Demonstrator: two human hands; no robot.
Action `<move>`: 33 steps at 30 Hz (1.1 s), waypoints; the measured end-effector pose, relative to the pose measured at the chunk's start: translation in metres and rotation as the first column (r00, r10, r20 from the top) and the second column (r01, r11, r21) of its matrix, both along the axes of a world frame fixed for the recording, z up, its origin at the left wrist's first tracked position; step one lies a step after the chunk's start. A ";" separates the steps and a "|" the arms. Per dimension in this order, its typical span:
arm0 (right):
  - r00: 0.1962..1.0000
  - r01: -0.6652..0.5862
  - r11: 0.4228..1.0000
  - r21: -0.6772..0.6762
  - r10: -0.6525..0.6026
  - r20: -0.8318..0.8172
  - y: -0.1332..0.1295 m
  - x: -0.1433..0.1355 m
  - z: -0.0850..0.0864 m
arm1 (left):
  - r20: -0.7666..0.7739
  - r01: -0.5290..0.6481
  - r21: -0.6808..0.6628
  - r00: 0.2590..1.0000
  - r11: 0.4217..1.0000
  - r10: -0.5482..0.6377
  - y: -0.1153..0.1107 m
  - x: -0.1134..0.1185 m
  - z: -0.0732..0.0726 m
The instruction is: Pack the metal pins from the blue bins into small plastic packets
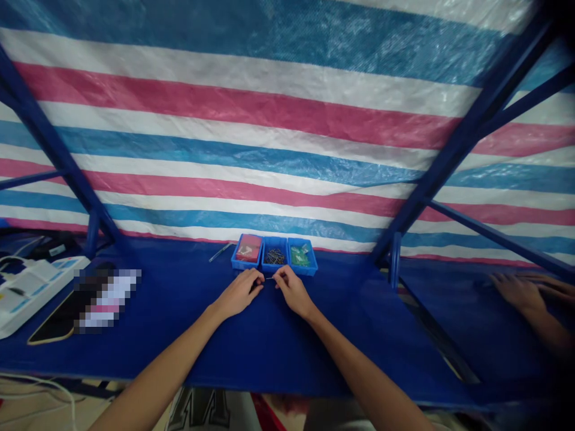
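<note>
Forearms [173, 353] cross the counter's [269, 353] front edge; right hand [293, 292] pinches a pin [269, 278], probably light, stiff, best held by its end; left hand's [236, 294] grip unclear.

Open blue tabletop [278, 353] from the near edge up toward the bins, also at both ends of the row. Three blue bins [275, 269]: low walls, open tops, reachable from above. Striped sheet [269, 102] blocks behind. Slanted posts [424, 197] flank both sides. Person's left: phone [58, 317], power strip [45, 284], cables obstruct.
</note>
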State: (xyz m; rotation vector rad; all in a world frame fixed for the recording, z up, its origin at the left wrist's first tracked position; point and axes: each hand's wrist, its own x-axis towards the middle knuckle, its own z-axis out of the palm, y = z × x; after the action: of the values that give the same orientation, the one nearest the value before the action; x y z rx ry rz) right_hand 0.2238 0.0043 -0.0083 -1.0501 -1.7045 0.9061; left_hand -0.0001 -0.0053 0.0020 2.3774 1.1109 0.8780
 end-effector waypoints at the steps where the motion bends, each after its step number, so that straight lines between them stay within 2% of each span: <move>1: 0.996 -0.019 0.998 -0.053 0.014 -0.088 0.001 0.001 0.001 | -0.007 0.001 0.006 1.000 1.000 -0.001 0.000 0.000 0.000; 4: 0.959 -0.068 0.989 -0.131 0.029 -0.283 0.003 0.002 0.004 | -0.035 0.012 0.026 0.999 1.000 -0.011 0.000 0.001 0.002; 8: 0.934 -0.090 0.976 -0.196 0.015 -0.356 0.002 0.000 0.008 | -0.056 0.009 0.049 0.998 0.999 -0.007 0.001 0.001 0.002; 15: 0.970 -0.065 0.984 -0.165 0.024 -0.241 -0.001 0.000 0.010 | -0.055 0.014 0.038 0.998 0.999 -0.011 0.000 0.000 0.004; 20: 0.961 -0.028 0.988 -0.151 -0.015 -0.276 0.004 0.003 0.008 | -0.051 0.016 0.037 0.999 0.999 -0.014 0.000 0.001 0.004; 25: 0.945 -0.047 0.987 -0.153 -0.006 -0.326 0.006 0.005 0.006 | -0.062 0.013 0.039 0.998 0.999 -0.011 0.001 0.001 0.003; 28: 0.953 -0.012 0.991 -0.137 -0.030 -0.301 0.005 0.006 0.007 | -0.061 0.015 0.039 0.998 0.999 -0.013 0.001 0.001 0.002; 30: 0.972 0.079 0.993 -0.084 -0.095 -0.214 0.004 0.007 0.009 | -0.063 0.015 0.037 0.998 0.999 -0.012 0.001 0.000 0.002; 33: 0.979 0.203 0.973 0.114 -0.198 -0.051 0.001 0.008 0.010 | -0.065 0.011 0.035 0.998 0.999 -0.009 0.002 0.000 0.003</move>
State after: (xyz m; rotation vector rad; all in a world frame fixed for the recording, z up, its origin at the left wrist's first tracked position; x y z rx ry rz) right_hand 0.2323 0.0051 0.0017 -1.0955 -1.5673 0.6838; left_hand 0.0001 -0.0037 0.0048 2.4542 1.1152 0.8295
